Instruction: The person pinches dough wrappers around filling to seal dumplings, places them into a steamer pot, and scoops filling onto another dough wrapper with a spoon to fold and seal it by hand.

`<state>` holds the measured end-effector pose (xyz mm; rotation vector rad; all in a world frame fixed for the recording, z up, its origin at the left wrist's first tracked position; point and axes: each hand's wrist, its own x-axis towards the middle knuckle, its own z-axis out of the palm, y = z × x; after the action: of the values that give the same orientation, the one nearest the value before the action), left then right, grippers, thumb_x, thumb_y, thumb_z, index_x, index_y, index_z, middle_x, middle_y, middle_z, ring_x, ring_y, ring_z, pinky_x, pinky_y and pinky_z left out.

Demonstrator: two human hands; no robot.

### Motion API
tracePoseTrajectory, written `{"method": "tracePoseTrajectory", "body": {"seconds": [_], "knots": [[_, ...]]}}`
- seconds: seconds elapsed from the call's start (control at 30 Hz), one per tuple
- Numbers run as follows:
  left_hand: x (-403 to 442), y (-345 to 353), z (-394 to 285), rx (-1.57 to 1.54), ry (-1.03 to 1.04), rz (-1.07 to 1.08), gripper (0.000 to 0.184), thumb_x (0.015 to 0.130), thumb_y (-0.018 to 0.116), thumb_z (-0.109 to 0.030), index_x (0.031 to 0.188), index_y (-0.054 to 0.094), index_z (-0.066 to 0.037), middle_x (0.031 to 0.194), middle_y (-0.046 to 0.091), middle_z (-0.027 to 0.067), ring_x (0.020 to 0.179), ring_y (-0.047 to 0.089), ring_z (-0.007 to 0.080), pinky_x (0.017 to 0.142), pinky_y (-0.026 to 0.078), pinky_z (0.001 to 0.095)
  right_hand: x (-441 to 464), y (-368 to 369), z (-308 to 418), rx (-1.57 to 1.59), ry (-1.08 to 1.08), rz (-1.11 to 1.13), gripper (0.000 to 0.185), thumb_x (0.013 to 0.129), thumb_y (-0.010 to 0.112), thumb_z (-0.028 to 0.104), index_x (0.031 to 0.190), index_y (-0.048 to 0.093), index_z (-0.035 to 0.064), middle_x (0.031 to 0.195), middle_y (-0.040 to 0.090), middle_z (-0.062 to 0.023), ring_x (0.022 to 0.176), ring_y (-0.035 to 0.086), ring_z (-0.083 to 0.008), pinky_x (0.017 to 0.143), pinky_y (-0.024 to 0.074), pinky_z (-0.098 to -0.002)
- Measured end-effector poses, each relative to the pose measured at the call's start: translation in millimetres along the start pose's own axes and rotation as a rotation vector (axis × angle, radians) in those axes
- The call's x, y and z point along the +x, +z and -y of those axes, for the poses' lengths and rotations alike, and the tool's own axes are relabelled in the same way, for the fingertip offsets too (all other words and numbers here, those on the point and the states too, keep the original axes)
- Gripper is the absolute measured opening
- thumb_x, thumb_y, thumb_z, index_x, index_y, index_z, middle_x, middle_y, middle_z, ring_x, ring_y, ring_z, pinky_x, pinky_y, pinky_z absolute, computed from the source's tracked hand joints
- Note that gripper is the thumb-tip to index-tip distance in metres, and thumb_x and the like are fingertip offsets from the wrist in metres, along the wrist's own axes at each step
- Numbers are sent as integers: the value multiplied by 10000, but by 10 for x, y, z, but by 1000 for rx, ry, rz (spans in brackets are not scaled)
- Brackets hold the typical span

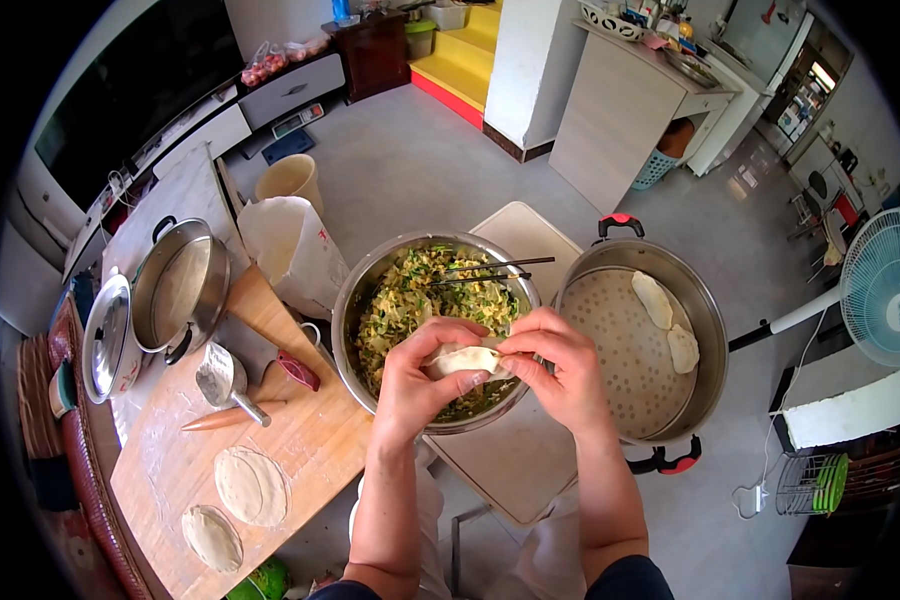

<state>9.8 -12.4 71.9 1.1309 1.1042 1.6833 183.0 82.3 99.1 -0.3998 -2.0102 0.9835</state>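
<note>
Over the front edge of a steel bowl [347,330] of chopped green and yellow filling, both hands hold one pale dumpling [464,362]. My left hand [420,378] cradles its left side, with the thumb along the front. The fingertips of my right hand [558,362] pinch its right end. Two dark chopsticks [495,270] rest in the filling. To the right, a steamer pot [610,340] with a perforated base holds two shaped dumplings [653,300] near its right side. Flat dough rounds [251,486] lie on the wooden board [315,430] at the left.
A metal scoop [222,378], a rolling pin [232,416] and a dark red object [298,370] lie on the board. Beyond it stand an empty pot [181,285], a lid [108,338] and a white bag [292,255]. A fan [882,285] stands at the right.
</note>
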Motion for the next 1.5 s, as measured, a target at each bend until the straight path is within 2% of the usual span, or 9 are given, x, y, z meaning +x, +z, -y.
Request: {"method": "tracePoseTrajectory", "body": {"seconds": [0.07, 0.37, 0.47, 0.77, 1.0, 1.1, 1.3, 1.4, 1.5], "knots": [[7, 8, 14, 36, 34, 6, 356, 744, 865, -78, 1040, 680, -7, 1144, 661, 126, 1017, 621, 174, 860, 514, 302, 4, 9, 18, -5, 7, -12, 155, 780, 748, -36, 920, 680, -26, 928, 630, -91, 798, 620, -211, 678, 507, -308], [9, 41, -7, 87, 74, 13, 350, 745, 862, -76, 1035, 682, 0, 1139, 662, 130, 1023, 625, 187, 864, 514, 304, 19, 86, 5, -231, -155, -81, 167, 785, 718, -58, 934, 656, -17, 893, 623, -98, 798, 611, -241, 668, 500, -334], [-1, 34, -54, 80, 48, -37, 328, 735, 819, 16, 1033, 688, -22, 1132, 666, 84, 1045, 628, 181, 892, 499, 309, 26, 37, 88, -154, -73, -65, 204, 794, 728, -26, 992, 681, -7, 910, 626, -94, 809, 613, -239, 683, 503, -340], [-26, 104, -145, 146, -66, -62, 499, 701, 877, -23, 1130, 622, -5, 1143, 669, 83, 1024, 645, 157, 874, 539, 295, 4, 79, 35, -183, -104, -83, 215, 776, 768, 28, 983, 716, 5, 911, 630, -85, 811, 611, -231, 681, 501, -326], [-21, 114, -187, 218, -58, -100, 482, 704, 847, 2, 1130, 625, -30, 1045, 702, 56, 973, 666, 144, 848, 542, 288, 66, 148, 125, -238, -154, -176, 217, 720, 783, -24, 922, 711, 8, 863, 622, -66, 773, 588, -230, 641, 487, -325], [-13, 105, -179, 224, -57, -92, 487, 700, 853, -12, 1129, 625, -29, 1041, 697, 58, 967, 663, 146, 844, 541, 294, 33, 135, 127, -231, -141, -150, 237, 729, 777, -24, 949, 711, 32, 865, 615, -65, 792, 594, -257, 660, 495, -362], [-1, 124, -161, 262, -110, -36, 569, 670, 901, -69, 1151, 602, -17, 1072, 664, 45, 1000, 633, 139, 871, 528, 296, -2, 186, -14, -325, -246, -144, 309, 723, 779, -37, 1019, 735, 44, 943, 627, -65, 807, 601, -239, 680, 504, -357], [7, 88, -173, 221, -134, -34, 591, 664, 894, -62, 1171, 593, -28, 1079, 668, 51, 1011, 634, 149, 884, 525, 306, 72, 155, 103, -159, -76, -108, 318, 723, 771, -55, 1021, 736, 47, 903, 637, -47, 821, 611, -238, 693, 513, -350], [0, 71, -144, 234, -112, -29, 618, 662, 885, -50, 1197, 576, -33, 1095, 671, 70, 1019, 637, 165, 892, 526, 321, 69, 145, 103, -132, -67, -133, 294, 752, 753, -57, 1027, 739, 48, 884, 643, -50, 831, 622, -236, 698, 522, -340]]}}
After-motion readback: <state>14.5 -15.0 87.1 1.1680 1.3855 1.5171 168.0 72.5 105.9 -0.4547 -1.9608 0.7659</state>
